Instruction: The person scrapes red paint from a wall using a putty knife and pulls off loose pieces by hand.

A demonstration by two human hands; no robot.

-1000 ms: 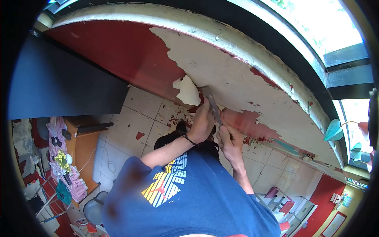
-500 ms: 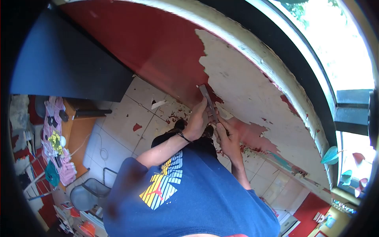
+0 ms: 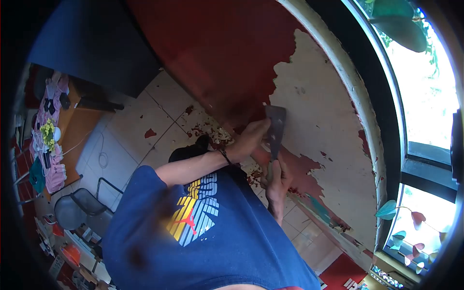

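A metal scraper [image 3: 276,126] lies against the wall near the ragged edge between red paint [image 3: 227,58] and the bare pale surface [image 3: 314,101]. My right hand [image 3: 277,179] is wrapped round its handle below the blade. Beside the blade's left edge is my left hand [image 3: 251,137], with a dark band at the wrist; its fingertips are partly hidden, and whether they grip the blade is unclear. Paint chips [image 3: 205,126] are scattered on the tiled floor below the wall.
A dark panel [image 3: 96,43] stands at upper left. Below it is a wooden table [image 3: 87,125] with pink cloth and yellow flowers. Grey chairs [image 3: 72,212] stand at lower left. A window [image 3: 425,101] and plant leaves [image 3: 386,210] are on the right.
A large loose flake of pale paint has come away from the wall. The scraper now shows its blade broadside, and the view has turned and shifted.
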